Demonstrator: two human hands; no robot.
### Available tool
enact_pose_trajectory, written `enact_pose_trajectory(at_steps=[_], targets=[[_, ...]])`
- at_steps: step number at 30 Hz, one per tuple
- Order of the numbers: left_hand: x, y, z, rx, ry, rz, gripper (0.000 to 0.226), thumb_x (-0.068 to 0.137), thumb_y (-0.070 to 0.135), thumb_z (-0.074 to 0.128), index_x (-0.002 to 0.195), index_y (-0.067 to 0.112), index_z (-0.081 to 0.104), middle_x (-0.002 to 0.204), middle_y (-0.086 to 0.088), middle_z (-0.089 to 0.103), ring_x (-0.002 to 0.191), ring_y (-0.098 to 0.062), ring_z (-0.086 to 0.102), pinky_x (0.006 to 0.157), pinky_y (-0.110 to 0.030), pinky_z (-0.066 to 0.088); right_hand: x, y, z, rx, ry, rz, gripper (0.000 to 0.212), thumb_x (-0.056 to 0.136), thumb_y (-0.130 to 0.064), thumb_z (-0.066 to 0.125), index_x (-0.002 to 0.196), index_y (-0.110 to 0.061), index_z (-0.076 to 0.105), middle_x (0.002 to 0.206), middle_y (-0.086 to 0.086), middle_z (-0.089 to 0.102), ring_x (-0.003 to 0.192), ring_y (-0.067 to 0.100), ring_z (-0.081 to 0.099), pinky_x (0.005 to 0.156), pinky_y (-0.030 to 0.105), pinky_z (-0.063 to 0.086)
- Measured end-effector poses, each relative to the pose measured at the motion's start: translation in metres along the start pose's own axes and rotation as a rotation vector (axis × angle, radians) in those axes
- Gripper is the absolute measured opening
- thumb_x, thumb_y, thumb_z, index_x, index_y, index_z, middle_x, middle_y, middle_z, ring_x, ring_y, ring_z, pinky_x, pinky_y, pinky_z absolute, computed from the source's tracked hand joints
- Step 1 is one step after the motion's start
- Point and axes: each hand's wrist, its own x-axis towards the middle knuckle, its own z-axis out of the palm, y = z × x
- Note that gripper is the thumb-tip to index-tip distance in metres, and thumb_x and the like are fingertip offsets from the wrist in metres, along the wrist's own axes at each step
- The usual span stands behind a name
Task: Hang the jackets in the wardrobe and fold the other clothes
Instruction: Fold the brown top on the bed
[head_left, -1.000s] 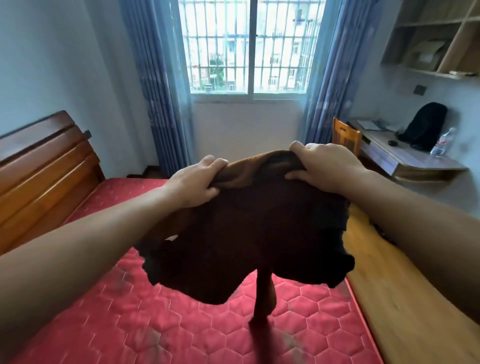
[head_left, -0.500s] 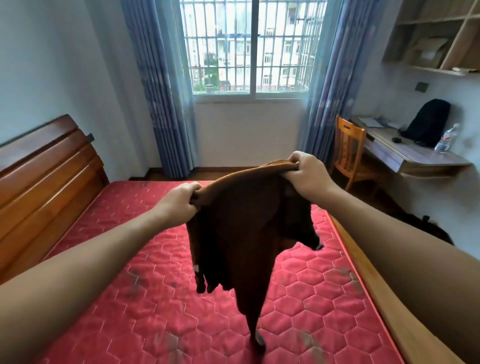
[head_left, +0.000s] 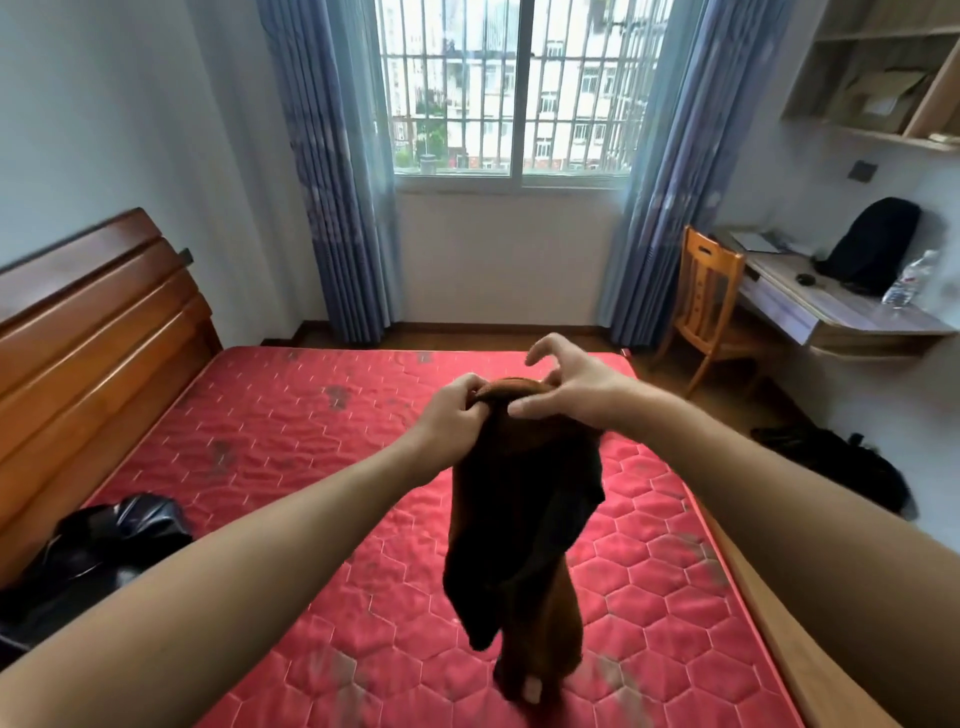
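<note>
Over on the mattress (head_left: 311, 415), far left, a black heap (head_left: 104, 545) lies, and mid-bed the left hand (head_left: 454, 415) pinches the top fold of the brown garment (head_left: 519, 519), which dangles limp with its tail at the bed. Beside that fold the right hand (head_left: 576, 384) hovers, fingers spread, gripping nothing. It looks soft, light and floppy, so it's best taken at two top corners.

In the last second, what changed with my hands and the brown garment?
The left hand and right hand came together, so the garment, spread wide before, now hangs in a narrow doubled bundle. The right hand has opened, fingers spread beside the top edge. Unchanged: the left hand grips the top, and the garment hangs over the mattress.
</note>
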Motion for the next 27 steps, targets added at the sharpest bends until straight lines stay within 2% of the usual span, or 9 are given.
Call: enact_pose_trajectory(at_steps=[4, 8, 13, 16, 20, 21, 23, 25, 27], targets=[[0.003, 0.009, 0.011, -0.144, 0.065, -0.067, 0.022, 0.100, 0.003, 0.042, 0.110, 0.011, 0.060, 0.104, -0.013, 0.067, 0.100, -0.025, 0.063, 0.092, -0.042, 0.053, -0.024, 0.062, 0.032, 0.090, -0.054, -0.024, 0.081, 0.063, -0.027, 0.095, 0.130, -0.027, 0.049, 0.113, -0.002, 0.068, 0.104, 0.014, 0.067, 0.092, 0.032, 0.058], [0.003, 0.019, 0.006, -0.248, 0.113, -0.123, 0.021, 0.104, 0.012, 0.037, 0.112, 0.013, 0.057, 0.108, -0.013, 0.063, 0.103, -0.024, 0.060, 0.097, -0.047, 0.051, -0.023, 0.102, 0.060, 0.160, 0.115, -0.084, 0.031, 0.074, -0.035, 0.071, 0.105, -0.035, 0.068, 0.093, -0.001, 0.073, 0.083, 0.017, 0.070, 0.080, 0.052, 0.059], [-0.001, 0.020, -0.009, 0.012, 0.035, -0.153, 0.024, 0.104, 0.028, 0.042, 0.126, 0.021, 0.048, 0.118, -0.009, 0.060, 0.109, -0.021, 0.059, 0.100, -0.047, 0.051, 0.003, 0.057, 0.043, 0.447, 0.363, -0.124, 0.012, 0.100, -0.011, 0.051, 0.105, -0.010, 0.061, 0.096, 0.005, 0.065, 0.088, 0.013, 0.058, 0.080, 0.032, 0.049], [-0.010, 0.014, -0.017, 0.096, 0.057, -0.148, 0.053, 0.096, 0.045, 0.053, 0.145, 0.034, 0.037, 0.133, -0.004, 0.050, 0.122, -0.019, 0.053, 0.109, -0.045, 0.046, 0.020, 0.029, 0.024, 0.409, 0.347, -0.158, 0.006, 0.099, -0.014, 0.048, 0.099, -0.011, 0.054, 0.081, 0.001, 0.056, 0.075, 0.014, 0.052, 0.071, 0.037, 0.045], [-0.025, 0.022, 0.009, 0.414, 0.146, -0.063, 0.090, 0.080, 0.070, 0.064, 0.155, 0.036, 0.026, 0.141, 0.003, 0.034, 0.132, -0.011, 0.033, 0.108, -0.035, 0.034, 0.032, 0.002, 0.014, 0.223, 0.149, -0.311, 0.004, 0.100, -0.017, 0.054, 0.096, -0.017, 0.052, 0.082, -0.003, 0.057, 0.075, 0.010, 0.052, 0.066, 0.025, 0.042], [-0.025, 0.023, 0.017, 0.483, 0.199, -0.081, 0.086, 0.078, 0.068, 0.065, 0.150, 0.033, 0.035, 0.136, 0.002, 0.038, 0.129, -0.013, 0.036, 0.106, -0.034, 0.036, 0.034, -0.001, 0.013, 0.214, 0.119, -0.336, 0.006, 0.099, -0.017, 0.055, 0.094, -0.018, 0.052, 0.081, -0.003, 0.057, 0.074, 0.011, 0.052, 0.064, 0.026, 0.041], [-0.024, 0.022, 0.028, 0.469, 0.298, -0.068, 0.043, 0.084, 0.045, 0.068, 0.121, 0.026, 0.057, 0.114, 0.000, 0.052, 0.111, -0.019, 0.052, 0.091, -0.030, 0.046, 0.037, -0.005, 0.008, 0.170, 0.059, -0.378, 0.008, 0.097, -0.019, 0.058, 0.091, -0.020, 0.053, 0.077, -0.003, 0.058, 0.069, 0.012, 0.052, 0.061, 0.027, 0.041], [-0.021, 0.026, 0.033, 0.505, 0.350, -0.038, 0.006, 0.087, 0.026, 0.063, 0.089, 0.022, 0.059, 0.088, 0.003, 0.061, 0.087, -0.020, 0.061, 0.070, -0.028, 0.044, 0.040, -0.005, 0.000, 0.071, 0.001, -0.421, 0.008, 0.095, -0.021, 0.061, 0.090, -0.020, 0.054, 0.074, -0.003, 0.059, 0.066, 0.011, 0.052, 0.058, 0.027, 0.039], [-0.016, 0.028, 0.034, 0.432, 0.374, -0.092, 0.006, 0.086, 0.017, 0.060, 0.081, 0.018, 0.062, 0.077, 0.003, 0.066, 0.074, -0.016, 0.064, 0.064, -0.029, 0.046, 0.044, -0.003, -0.012, -0.040, -0.015, -0.463, 0.010, 0.092, -0.024, 0.064, 0.093, -0.018, 0.056, 0.074, -0.002, 0.060, 0.066, 0.013, 0.052, 0.057, 0.027, 0.038]])
